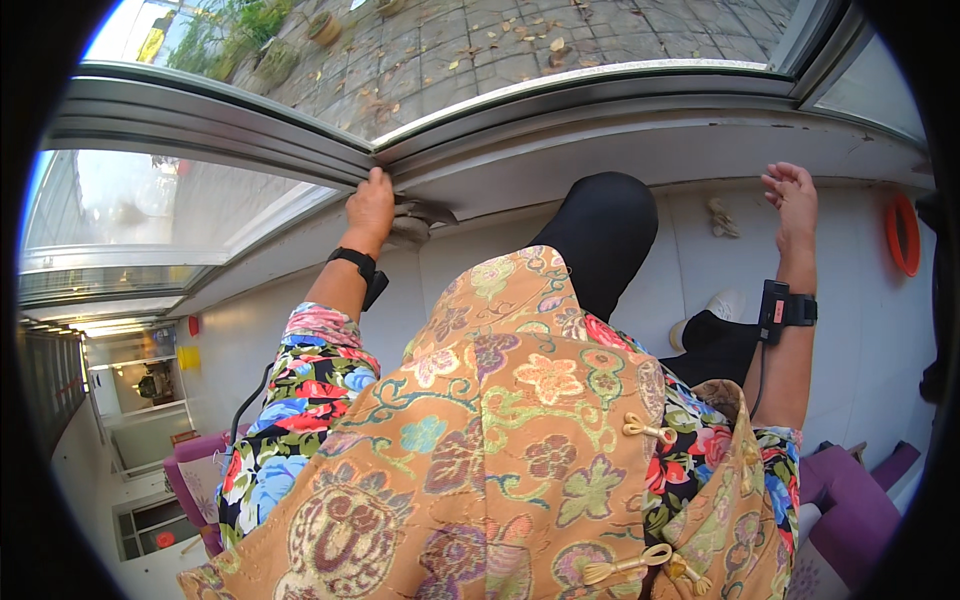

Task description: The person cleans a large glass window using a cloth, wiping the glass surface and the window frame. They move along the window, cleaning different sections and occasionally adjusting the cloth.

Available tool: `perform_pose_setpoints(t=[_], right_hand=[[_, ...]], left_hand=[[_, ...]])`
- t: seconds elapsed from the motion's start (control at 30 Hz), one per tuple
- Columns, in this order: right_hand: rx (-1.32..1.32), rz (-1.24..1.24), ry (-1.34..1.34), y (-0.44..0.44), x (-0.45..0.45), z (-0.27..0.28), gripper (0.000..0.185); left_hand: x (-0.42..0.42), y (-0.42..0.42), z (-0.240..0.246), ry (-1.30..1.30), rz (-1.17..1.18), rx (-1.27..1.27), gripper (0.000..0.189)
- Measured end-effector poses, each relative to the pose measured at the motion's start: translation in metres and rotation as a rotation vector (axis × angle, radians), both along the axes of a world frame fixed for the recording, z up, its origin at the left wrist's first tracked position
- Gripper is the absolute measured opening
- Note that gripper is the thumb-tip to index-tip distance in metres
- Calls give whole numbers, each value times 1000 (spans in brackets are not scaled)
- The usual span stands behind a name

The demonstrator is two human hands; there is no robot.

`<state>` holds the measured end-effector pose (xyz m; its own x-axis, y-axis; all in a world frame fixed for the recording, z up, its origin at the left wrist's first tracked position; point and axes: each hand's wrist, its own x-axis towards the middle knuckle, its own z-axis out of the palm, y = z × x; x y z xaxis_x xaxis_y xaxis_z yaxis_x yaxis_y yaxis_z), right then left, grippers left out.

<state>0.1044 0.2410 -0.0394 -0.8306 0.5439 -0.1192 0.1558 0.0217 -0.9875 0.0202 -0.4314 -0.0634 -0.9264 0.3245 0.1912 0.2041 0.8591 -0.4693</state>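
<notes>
My left hand (370, 202) is at the corner of the metal window frame (300, 135), its fingertips at the frame's lower edge. A grey cloth (411, 223) hangs bunched just beside it over the ledge; whether the fingers grip part of it is hidden. My right hand (791, 191) is raised at the right with its fingers loosely bent and apart, holding nothing. Below and left of it, a crumpled beige cloth (722, 217) lies on the pale tiled floor. Both forearms wear black straps with small devices.
A painted ledge (675, 142) runs under the window panes. At the far right is an orange-red round basin (902, 235). Purple seats (851, 510) stand behind me on both sides. A yellow bucket (189, 358) is far left. Outside are paving and a potted plant (324, 30).
</notes>
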Motion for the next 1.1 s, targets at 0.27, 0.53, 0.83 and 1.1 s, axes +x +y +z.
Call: perform_pose_setpoints(t=[0.27,0.53,0.83,1.1], right_hand=[[30,-8,-3,19,-7,-11,32],[-44,62,28,10,8,7,30],[167,12,-202,33,60,2,31],[269,-20,-337,52,74,-23,31]], left_hand=[[89,-165,13,-610,485,-87,30],[97,-110,31,-168,487,1146,27],[13,24,29,56,-276,718,27],[18,-1,-6,22,-166,597,34]])
